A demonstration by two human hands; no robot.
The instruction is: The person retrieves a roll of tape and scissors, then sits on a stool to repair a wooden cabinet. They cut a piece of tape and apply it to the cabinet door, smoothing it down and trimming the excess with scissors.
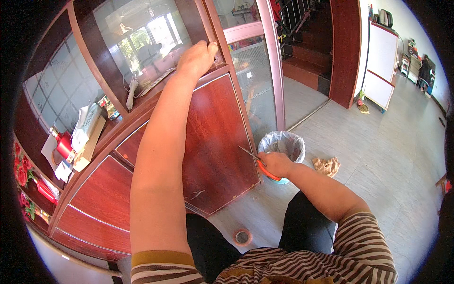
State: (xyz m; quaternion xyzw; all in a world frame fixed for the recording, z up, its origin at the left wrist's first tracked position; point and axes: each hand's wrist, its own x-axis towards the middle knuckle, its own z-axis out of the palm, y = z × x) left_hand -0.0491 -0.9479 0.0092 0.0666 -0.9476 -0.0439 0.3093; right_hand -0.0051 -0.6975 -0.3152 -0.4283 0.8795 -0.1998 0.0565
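Observation:
My left hand point(197, 58) is stretched up to the right end of a shelf in the dark red wooden cabinet point(213, 128). Its fingers are curled, and whatever they may hold is hidden behind them. Lower down, my right hand point(278, 164) is closed around the orange handles of a pair of scissors point(268, 171). The metal blades point up and left, in front of the cabinet door. Just beyond that hand stands a waste bin point(295, 139) lined with a pale plastic bag.
Crumpled brown paper point(326, 166) lies on the grey floor right of the bin. A round floor drain point(242, 237) sits between my legs. Left on the cabinet are a red bottle point(64, 146) and red flowers point(21, 171). A pink-framed glass door point(273, 71) adjoins the cabinet, with stairs point(307, 57) beyond.

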